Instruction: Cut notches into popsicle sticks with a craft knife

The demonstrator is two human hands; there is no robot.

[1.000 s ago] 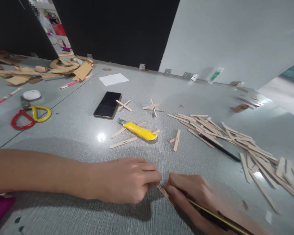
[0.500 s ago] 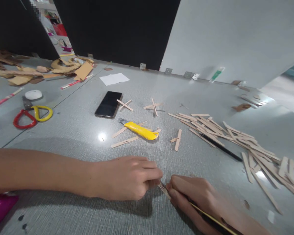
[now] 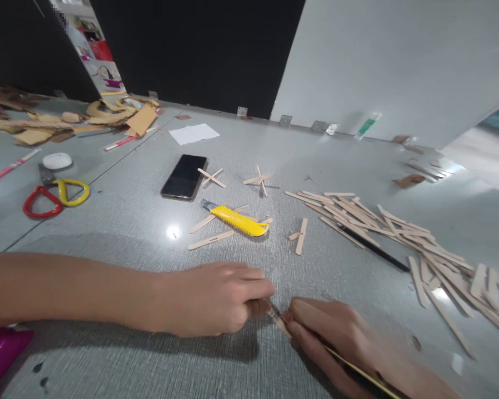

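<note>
hands [image 3: 233,299] at wooden stick [image 3: 283,328], well apart from far table edge [image 3: 261,118]

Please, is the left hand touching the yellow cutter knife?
Apart. The head view shows a strip of bare grey table between the left hand and the yellow cutter knife, which lies farther away.

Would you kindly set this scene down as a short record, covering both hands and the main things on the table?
Left hand: closed on one end of a wooden stick, grip partly hidden
Right hand: holds a pen-like tool, angled toward that stick
Centre: yellow utility knife lying across flat sticks
Beyond knife: dark-screened phone
Right side: loose stick pile
Left side: scissors
</note>
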